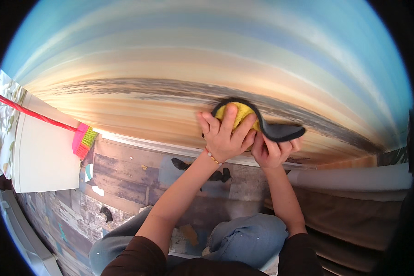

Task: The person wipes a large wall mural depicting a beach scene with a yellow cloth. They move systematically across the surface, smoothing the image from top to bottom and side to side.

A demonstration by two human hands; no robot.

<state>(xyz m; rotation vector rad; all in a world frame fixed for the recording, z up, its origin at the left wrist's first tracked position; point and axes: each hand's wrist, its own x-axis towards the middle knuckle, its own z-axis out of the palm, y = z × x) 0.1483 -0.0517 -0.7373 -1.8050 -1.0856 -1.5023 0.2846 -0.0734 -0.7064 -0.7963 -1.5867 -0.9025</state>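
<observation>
Before me is a wall covering printed with a sky and horizon scene in blue, cream and brown. A cloth, yellow on one face and grey on the other with a black edge, lies against it. My left hand, with a beaded bracelet at the wrist, presses the yellow face flat with spread fingers. Beside it, my right hand has its fingers curled at the lower edge of the cloth, where the grey side is folded over. The two hands are close together, low on the wall.
A broom with a red handle leans by a white cabinet at the left. Paper scraps and dark pieces lie on the patterned floor. Brown upholstered furniture stands at the right. A white baseboard edges the wall.
</observation>
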